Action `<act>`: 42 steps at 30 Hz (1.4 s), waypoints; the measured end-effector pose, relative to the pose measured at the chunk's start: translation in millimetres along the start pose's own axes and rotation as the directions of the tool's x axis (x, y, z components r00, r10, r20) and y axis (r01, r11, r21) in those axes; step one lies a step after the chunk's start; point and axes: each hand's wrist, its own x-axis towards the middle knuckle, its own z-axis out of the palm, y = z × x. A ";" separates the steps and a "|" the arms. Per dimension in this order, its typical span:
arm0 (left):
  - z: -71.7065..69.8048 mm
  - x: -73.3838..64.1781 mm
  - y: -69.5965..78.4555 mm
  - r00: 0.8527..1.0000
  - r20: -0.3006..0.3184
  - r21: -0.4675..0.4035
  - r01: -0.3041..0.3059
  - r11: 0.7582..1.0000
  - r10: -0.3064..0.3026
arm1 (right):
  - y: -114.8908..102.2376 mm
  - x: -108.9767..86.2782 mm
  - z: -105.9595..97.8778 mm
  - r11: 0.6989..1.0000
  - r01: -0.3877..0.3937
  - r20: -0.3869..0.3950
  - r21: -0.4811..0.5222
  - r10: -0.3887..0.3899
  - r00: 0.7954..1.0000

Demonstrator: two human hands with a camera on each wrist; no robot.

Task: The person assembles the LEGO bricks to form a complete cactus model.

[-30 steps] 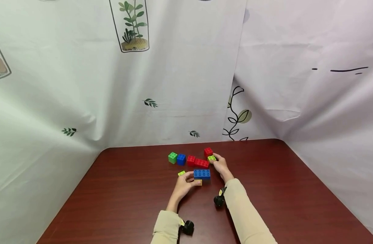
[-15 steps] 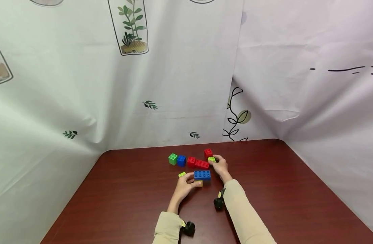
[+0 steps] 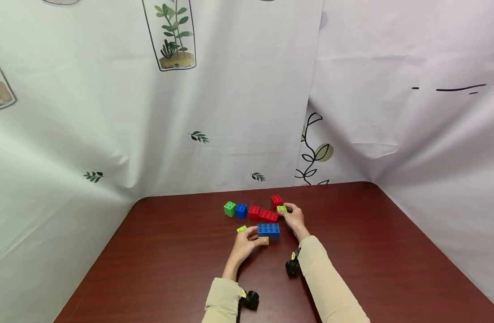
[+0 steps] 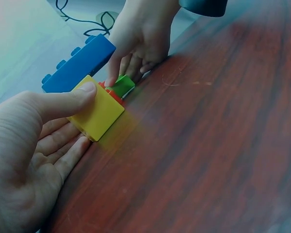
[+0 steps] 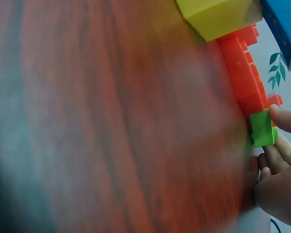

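My left hand (image 3: pixel 243 246) grips a yellow toy brick (image 4: pixel 99 109), thumb on its near face and fingers behind and below. A long blue brick (image 3: pixel 268 229) sits on top of the yellow one and juts out to the right in the head view. Farther back, my right hand (image 3: pixel 294 218) pinches a small lime-green brick (image 5: pixel 263 128) between thumb and fingers. That brick lies at the right end of a long red brick (image 3: pixel 268 216), with a small red brick (image 3: pixel 276 200) just behind it.
Left of the long red brick stand another small red brick (image 3: pixel 253 212), a small blue brick (image 3: pixel 240 210) and a green brick (image 3: pixel 229 208). Another lime-green brick (image 3: pixel 241 229) shows partly behind my left fingers. A white printed cloth (image 3: pixel 247 112) hangs behind the brown table (image 3: pixel 170 260).
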 end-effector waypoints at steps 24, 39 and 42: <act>-5.1 -14.2 34.3 1.000 0.009 0.000 -0.023 1.000 0.023 | -6.0 -2.4 -16.8 0.991 0.035 0.055 0.125 -0.042 0.998; -5.3 -21.3 40.4 1.000 0.011 -0.013 -0.019 1.000 0.019 | -13.8 -9.3 -20.1 0.989 0.039 0.119 0.142 -0.056 0.991; -5.4 -21.1 39.9 1.000 0.011 -0.018 -0.021 1.000 0.021 | -16.4 -11.3 -20.7 0.988 0.051 0.120 0.149 -0.069 0.990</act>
